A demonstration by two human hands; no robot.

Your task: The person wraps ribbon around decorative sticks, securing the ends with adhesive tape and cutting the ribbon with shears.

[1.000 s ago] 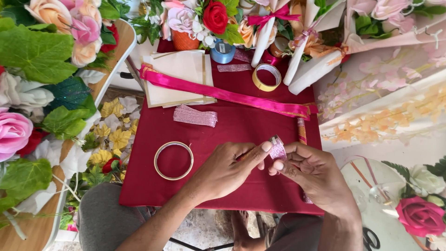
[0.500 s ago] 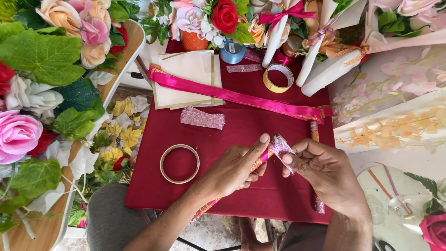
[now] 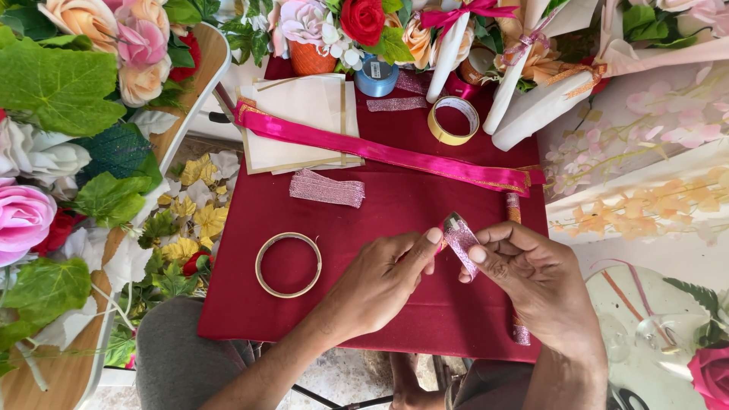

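Both of my hands meet over the dark red cloth (image 3: 395, 197) and hold a narrow pink glitter ribbon (image 3: 460, 241) bent into a small loop. My left hand (image 3: 383, 277) pinches the ribbon's near side with thumb and forefinger. From the right, my right hand (image 3: 535, 277) grips its other side; the ribbon's tail (image 3: 521, 332) hangs down past my wrist. A thin gold ring (image 3: 288, 264) lies flat on the cloth to the left of my left hand.
A folded strip of pink glitter ribbon (image 3: 326, 188), a long magenta satin ribbon (image 3: 380, 152), cream card sheets (image 3: 300, 121), a gold tape roll (image 3: 453, 120) and a blue tape roll (image 3: 377, 76) lie farther back. Artificial flowers (image 3: 83, 114) crowd the left and top; clear glasses (image 3: 653, 334) stand at the right.
The view has shifted a little. My hands have turned the glitter ribbon between the fingertips, and its loop now stands more upright.
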